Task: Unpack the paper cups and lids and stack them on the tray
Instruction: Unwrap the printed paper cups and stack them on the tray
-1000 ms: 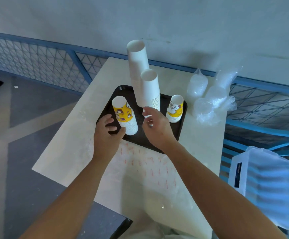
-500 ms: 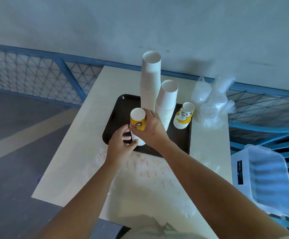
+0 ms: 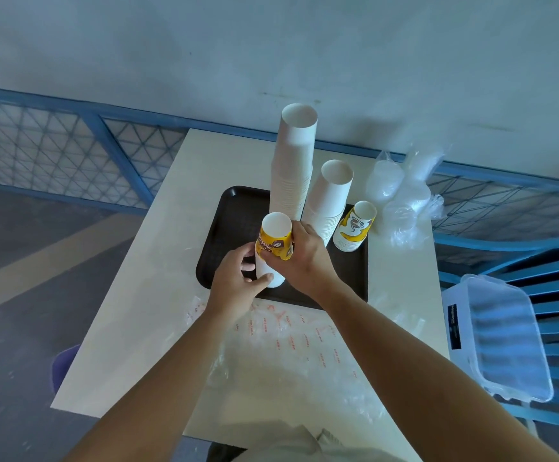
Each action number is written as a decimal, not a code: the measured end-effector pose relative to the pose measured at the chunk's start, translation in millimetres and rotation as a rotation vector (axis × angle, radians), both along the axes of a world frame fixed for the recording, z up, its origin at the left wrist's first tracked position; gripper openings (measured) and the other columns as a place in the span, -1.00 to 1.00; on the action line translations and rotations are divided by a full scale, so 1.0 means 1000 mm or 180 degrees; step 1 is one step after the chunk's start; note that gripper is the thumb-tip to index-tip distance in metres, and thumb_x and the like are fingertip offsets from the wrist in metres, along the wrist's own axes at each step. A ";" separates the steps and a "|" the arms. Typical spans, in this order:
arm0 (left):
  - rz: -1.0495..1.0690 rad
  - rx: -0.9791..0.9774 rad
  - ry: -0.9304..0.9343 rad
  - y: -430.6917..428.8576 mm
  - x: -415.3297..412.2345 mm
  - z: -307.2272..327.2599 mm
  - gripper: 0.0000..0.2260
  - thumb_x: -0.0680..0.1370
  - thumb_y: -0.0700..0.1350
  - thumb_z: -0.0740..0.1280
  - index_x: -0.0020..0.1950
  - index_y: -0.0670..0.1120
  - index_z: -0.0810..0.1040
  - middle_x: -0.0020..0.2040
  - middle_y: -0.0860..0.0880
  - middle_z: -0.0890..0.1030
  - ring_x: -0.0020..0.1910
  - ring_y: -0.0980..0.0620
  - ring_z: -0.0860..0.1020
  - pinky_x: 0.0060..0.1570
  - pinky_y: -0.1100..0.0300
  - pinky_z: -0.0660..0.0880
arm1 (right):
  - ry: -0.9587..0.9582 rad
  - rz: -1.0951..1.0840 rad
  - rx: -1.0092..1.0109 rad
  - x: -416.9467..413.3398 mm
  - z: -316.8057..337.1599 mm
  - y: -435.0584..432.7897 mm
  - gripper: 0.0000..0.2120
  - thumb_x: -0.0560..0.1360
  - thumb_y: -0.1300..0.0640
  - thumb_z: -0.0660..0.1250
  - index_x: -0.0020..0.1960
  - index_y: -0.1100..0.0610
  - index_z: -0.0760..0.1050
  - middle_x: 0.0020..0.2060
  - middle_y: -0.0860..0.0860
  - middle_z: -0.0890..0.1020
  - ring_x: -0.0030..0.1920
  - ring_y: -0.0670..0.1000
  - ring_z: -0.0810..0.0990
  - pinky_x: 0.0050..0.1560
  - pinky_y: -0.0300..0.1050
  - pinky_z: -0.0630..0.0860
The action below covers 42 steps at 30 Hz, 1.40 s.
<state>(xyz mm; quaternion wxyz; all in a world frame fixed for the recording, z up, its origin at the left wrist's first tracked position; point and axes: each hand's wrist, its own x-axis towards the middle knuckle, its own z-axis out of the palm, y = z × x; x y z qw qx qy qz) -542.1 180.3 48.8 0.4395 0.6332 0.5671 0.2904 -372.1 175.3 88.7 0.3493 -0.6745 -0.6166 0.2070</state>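
Yellow cup stack (image 3: 273, 251), near-left on tray (image 3: 231, 225), is gripped: right hand (image 3: 305, 258) fingers curled round the top cup, left hand (image 3: 234, 285) round the base. Stacking judged under way; bagged lids (image 3: 401, 198), right, remain to be unpacked.

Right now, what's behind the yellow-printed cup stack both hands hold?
The tall white cup stack stands right behind it on the black tray, a shorter white stack beside that. The right hand and the yellow-printed stack partly cover their bases.

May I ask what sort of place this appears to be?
Likely a café or drinks-stall prep area: tall paper cup stacks on a black tray, bagged lids, and blue mesh fencing.
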 end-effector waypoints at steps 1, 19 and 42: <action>-0.0025 0.0001 -0.0001 0.002 0.001 -0.001 -0.42 0.44 -0.09 0.64 0.42 0.08 0.55 0.26 0.16 0.57 0.15 0.16 0.63 0.13 0.00 0.67 | 0.0016 -0.0010 -0.0003 0.000 0.002 0.000 -0.40 0.39 -0.08 0.63 0.28 0.18 0.52 0.13 0.06 0.65 0.13 0.03 0.59 0.11 -0.15 0.57; -0.0270 0.0527 0.0140 0.024 0.022 0.010 -0.45 0.38 0.00 0.68 0.31 -0.04 0.62 0.13 0.06 0.64 0.10 0.04 0.62 0.09 0.16 0.59 | 0.1483 -0.1148 0.0065 0.014 0.032 -0.015 -0.64 0.44 -0.03 0.59 0.13 0.11 0.60 -0.04 -0.13 0.72 -0.02 -0.21 0.69 -0.06 -0.40 0.58; 0.0048 0.0611 0.0019 0.023 0.011 0.034 -0.54 0.42 0.04 0.65 0.24 -0.02 0.62 0.08 0.14 0.65 0.06 0.13 0.63 0.06 0.25 0.58 | 0.3646 -0.2073 0.0122 0.035 0.022 -0.039 -0.76 0.57 0.10 0.48 0.18 0.18 0.60 0.07 0.12 0.74 0.11 0.06 0.74 0.13 0.02 0.67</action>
